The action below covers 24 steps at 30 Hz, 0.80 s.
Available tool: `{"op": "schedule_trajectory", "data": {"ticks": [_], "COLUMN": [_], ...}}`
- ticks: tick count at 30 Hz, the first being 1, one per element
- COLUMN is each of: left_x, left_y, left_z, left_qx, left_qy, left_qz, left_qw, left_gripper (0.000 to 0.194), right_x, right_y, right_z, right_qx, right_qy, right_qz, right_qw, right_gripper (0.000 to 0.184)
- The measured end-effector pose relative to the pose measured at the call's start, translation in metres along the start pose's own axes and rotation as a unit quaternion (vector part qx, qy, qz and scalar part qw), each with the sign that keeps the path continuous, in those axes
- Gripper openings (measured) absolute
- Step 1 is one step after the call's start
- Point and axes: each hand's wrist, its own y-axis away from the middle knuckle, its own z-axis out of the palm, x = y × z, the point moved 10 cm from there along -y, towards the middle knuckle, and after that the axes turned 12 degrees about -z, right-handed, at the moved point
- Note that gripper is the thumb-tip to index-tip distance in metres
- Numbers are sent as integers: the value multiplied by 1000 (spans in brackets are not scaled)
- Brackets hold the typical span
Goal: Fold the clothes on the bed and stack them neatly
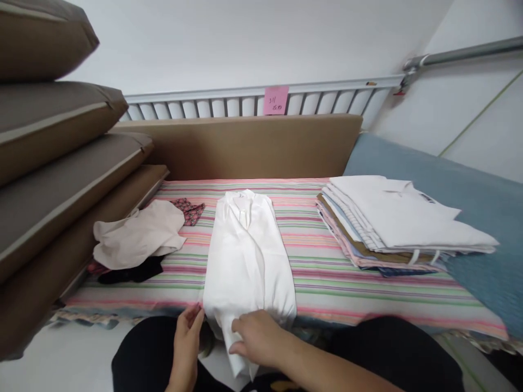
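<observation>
On striped cloth (pixel 314 258), white shirt (pixel 237 261); right hand (pixel 261 337) atop; left hand (pixel 188 332) beside.

Looks like a home to me: cushions (pixel 61 177) stacked at the left, a radiator (pixel 204 108) along the upper middle, a striped cover (pixel 316 272) below centre.

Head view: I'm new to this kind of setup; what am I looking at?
No machine here: a person works bare-handed, wearing a head camera that looks forward and down. A white shirt lies on the striped cloth, its lower end hanging over the near edge. The right hand is on that lower end; whether its grip is closed on fabric is hard to tell. The left hand is beside the shirt's left edge. Folded clothes are stacked at right; loose garments lie at left.
</observation>
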Motion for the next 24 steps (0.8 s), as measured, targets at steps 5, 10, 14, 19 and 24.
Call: {"op": "schedule_trajectory", "data": {"ticks": [5,10,14,19,24], "left_x": [-40,-49,-52,-44,-43], "left_y": [-19,-26,-16,4,28], "left_z": [12,44,67,82,74], "left_qx": [-11,-118,-194,-243,-226], "left_qy": [-66,-102,-123,-77,-97], "left_qz": [-56,-35,-34,-9,-61], "left_qw": [996,987,973,967,967], "left_gripper": [66,66,59,60,65], "right_x": [84,159,159,154,145], "right_y": [84,163,137,108,112], "right_z": [27,90,108,125,119], "right_qx": [54,158,253,311,332], "right_qy": [-173,-334,-447,-545,-579], "right_qz": [177,371,295,242,227], "right_qw": [967,852,806,740,709], "right_gripper": [22,26,32,35,33]}}
